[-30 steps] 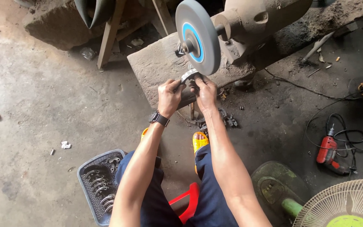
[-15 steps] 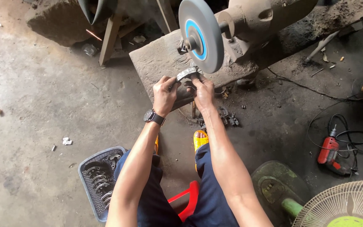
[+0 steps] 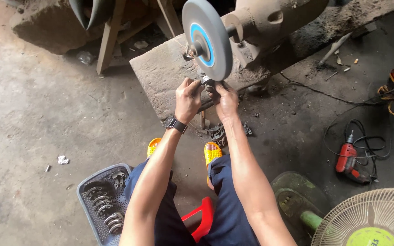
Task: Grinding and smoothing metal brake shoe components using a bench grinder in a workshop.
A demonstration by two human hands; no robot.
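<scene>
My left hand (image 3: 188,99) and my right hand (image 3: 225,99) together grip a small curved metal piece (image 3: 207,80), mostly hidden by my fingers. They hold it up against the lower rim of a grey grinding wheel (image 3: 206,38) with a blue ring round its hub. The wheel is mounted on a rusty motor (image 3: 274,20) that sits on a stone block (image 3: 165,73). A black watch is on my left wrist.
A grey plastic basket (image 3: 90,189) of several curved metal pieces stands at my lower left. More dark metal pieces (image 3: 217,133) lie between my yellow sandals. A red drill (image 3: 347,157) with black cable lies at right, a fan (image 3: 365,218) at lower right, wooden legs behind the block.
Both hands have lifted the metal piece a little higher, up to the wheel's lower rim. The view has shifted slightly.
</scene>
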